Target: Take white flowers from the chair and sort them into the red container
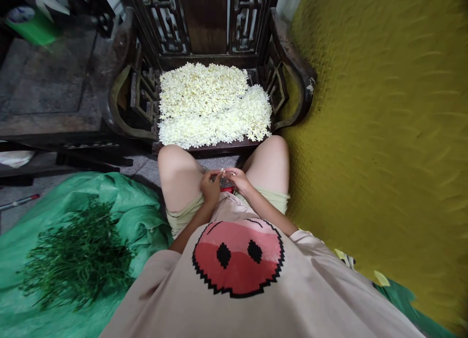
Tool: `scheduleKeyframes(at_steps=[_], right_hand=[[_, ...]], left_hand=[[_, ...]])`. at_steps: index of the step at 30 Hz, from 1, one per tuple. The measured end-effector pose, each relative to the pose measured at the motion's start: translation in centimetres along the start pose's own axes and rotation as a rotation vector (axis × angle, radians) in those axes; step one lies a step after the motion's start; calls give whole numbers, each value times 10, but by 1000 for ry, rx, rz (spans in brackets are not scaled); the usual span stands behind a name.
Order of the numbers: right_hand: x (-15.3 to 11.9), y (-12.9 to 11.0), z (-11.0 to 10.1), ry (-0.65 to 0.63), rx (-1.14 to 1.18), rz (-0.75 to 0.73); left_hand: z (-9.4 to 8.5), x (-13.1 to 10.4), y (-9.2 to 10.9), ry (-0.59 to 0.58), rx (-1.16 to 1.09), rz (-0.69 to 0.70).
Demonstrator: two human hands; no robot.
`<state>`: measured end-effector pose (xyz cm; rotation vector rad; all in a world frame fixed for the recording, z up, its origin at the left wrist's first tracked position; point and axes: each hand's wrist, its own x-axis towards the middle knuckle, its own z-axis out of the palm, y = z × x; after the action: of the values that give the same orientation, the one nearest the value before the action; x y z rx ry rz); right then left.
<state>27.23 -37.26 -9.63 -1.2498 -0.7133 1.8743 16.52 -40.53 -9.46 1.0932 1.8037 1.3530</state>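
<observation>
Flower [222, 170] pinched between left grip [211, 186] and right grip [237, 178], both closed on it

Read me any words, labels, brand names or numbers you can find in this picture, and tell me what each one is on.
None: no readable text shows anywhere.
The shirt carries only a pixelated pig-snout picture, no letters.
The carved wooden chair bearing the white flowers has fretwork patterns, not writing.
The left hand and right hand hold a small white flower, unmarked.
The green sheet and green stems show no label.
</observation>
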Motion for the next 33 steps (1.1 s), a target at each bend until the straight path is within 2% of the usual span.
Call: scheduleKeyframes(at_steps=[3, 6, 9, 11, 14, 18, 24, 28, 30, 33], right_hand=[[-1, -1, 1, 2, -3, 16], [-3, -4, 1, -83, 25, 64], [-4, -6, 0, -202, 23, 52], [-3, -5, 0, -219, -27, -8], [-2, -1, 2, -137, -115, -123], [0, 3, 5, -34, -91, -135], [-1, 7, 12, 75, -62, -164], [-3, 9, 17, 85, -2, -146], [-3, 5, 14, 120, 53, -130], [1, -5, 1, 244, 178, -91]], left_hand=[[0, 0, 0, -37, 84, 76], [0, 0, 0, -46, 142, 134], [-1, -1, -1, -92, 140, 123], [0, -2, -1, -131, 126, 88], [1, -2, -2, -136, 78, 22], [4, -2, -1, -90, 15, -38], [8, -7, 1, -20, -16, -14], [8, -7, 2, 16, 0, 10], [5, -2, 1, 85, -4, -12], [-1, 11, -4, 288, -96, -109]])
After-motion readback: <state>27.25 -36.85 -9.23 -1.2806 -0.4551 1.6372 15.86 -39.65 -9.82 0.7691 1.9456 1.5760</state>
